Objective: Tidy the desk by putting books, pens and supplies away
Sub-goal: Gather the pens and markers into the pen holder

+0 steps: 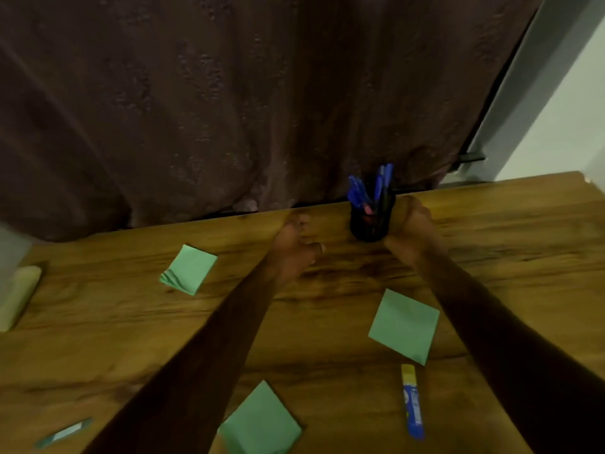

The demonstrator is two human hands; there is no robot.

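1. Right hand (pixel 411 229) curls round the black pen holder (pixel 370 226) of blue pens (pixel 381 185), right of centre, at the desk's (pixel 507 257) far edge;
2. left hand (pixel 293 249) beside it lies loosely curled, holding nothing.

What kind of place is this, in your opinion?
Probably a study desk at home: a wooden desk, a pen cup full of blue pens, green sticky notes, and a dark curtain right behind.
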